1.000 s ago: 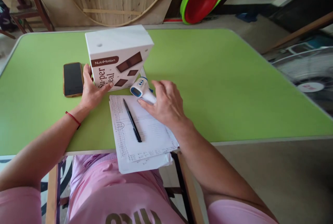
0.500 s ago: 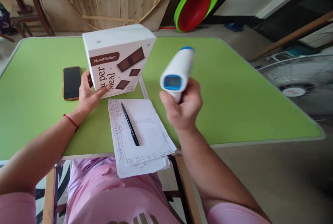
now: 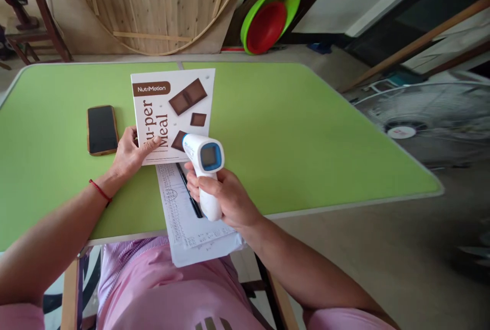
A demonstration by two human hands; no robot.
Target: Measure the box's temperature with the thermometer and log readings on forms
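Note:
My left hand (image 3: 132,150) grips the lower left edge of a white box (image 3: 153,115) printed with "NutriMotion" and chocolate pieces, the thumb across its front. The box is tilted so its printed face looks toward me. In my right hand (image 3: 225,194) is a white and blue infrared thermometer (image 3: 209,179), fingers wrapped round its handle. Its small screen faces me, and its nose is at the box's lower right, overlapping it in view; I cannot tell whether they touch. Beneath lie written paper sheets (image 3: 179,238) and a black pen (image 3: 193,202), partly hidden by my right hand.
A smartphone (image 3: 102,130) in a brown case lies left of the box on the green table (image 3: 306,141). A large fan (image 3: 417,125) stands beyond the table's right edge. Green (image 3: 291,0) and red basins (image 3: 267,27) lean behind the table.
My right hand has brought the thermometer left and down, to the front of the box. The box has turned upright toward me, its top face now out of sight. The view has shifted slightly.

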